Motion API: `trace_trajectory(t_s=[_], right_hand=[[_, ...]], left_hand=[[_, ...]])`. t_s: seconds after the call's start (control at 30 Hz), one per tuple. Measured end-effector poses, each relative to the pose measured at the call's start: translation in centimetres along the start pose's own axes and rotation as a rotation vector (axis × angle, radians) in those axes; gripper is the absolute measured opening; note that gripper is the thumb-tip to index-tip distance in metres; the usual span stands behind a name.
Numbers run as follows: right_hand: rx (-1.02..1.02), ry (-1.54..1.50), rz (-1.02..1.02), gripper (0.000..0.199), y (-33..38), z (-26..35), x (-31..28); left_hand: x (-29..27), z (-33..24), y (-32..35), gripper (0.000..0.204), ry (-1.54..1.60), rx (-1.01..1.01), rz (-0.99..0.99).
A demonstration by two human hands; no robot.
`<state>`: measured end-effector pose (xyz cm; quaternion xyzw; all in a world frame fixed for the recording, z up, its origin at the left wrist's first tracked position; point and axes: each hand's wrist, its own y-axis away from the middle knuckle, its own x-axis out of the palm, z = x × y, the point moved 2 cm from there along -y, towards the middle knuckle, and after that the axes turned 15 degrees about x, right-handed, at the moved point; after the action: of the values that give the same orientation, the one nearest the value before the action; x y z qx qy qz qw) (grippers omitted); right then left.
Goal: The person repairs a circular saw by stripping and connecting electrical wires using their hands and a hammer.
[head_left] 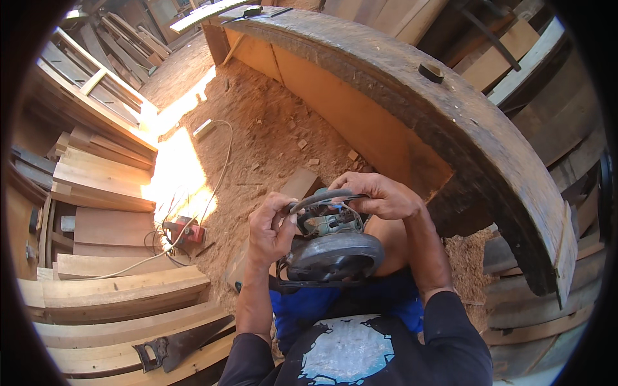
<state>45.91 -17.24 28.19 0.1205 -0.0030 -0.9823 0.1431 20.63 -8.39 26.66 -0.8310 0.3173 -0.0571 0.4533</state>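
A grey circular saw (329, 248) rests on my lap, its round blade guard facing up. My left hand (269, 228) grips the left side of its body and handle. Fingers of my right hand (376, 193) close on the top of the curved black handle, where thin wires show. Both forearms come up from the lower edge, in dark sleeves over blue shorts.
A long dark wooden workbench (463, 128) curves across the right, with a small black disc (430, 72) on it. Stacked planks (103, 186) fill the left. A handsaw (177, 347) lies on boards at lower left. A red power tool (183, 230) and white cable lie on the sawdust floor.
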Motion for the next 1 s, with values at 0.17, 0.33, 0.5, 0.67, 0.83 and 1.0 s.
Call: trace_trajectory(t_s=[0.17, 0.33, 0.5, 0.67, 0.83, 1.0], right_hand=[[-0.096, 0.140, -0.216, 0.023, 2.3, 2.5, 1.5], [-0.134, 0.157, -0.291, 0.015, 4.5, 3.7, 1.6], [0.035, -0.136, -0.109, 0.015, 5.0, 2.2, 1.5], [-0.068, -0.584, -0.005, 0.028, 5.5, -0.4, 1.6], [-0.055, -0.504, -0.158, 0.046, 5.9, -0.7, 1.6], [-0.065, -0.246, -0.256, 0.044, 6.1, -0.2, 0.6]], left_hand=[[0.7, -0.7, -0.6, 0.028, -0.050, 0.025, 0.023], [0.9, -1.1, -0.7, 0.029, -0.095, 0.030, 0.056], [0.6, -0.9, -1.6, 0.029, -0.101, -0.007, 0.110], [0.3, -0.6, -1.9, 0.029, -0.140, -0.132, 0.111], [-0.6, 0.0, -3.5, 0.028, -0.244, -0.042, 0.280], [-0.7, -0.8, -5.0, 0.030, -0.357, 0.053, 0.454]])
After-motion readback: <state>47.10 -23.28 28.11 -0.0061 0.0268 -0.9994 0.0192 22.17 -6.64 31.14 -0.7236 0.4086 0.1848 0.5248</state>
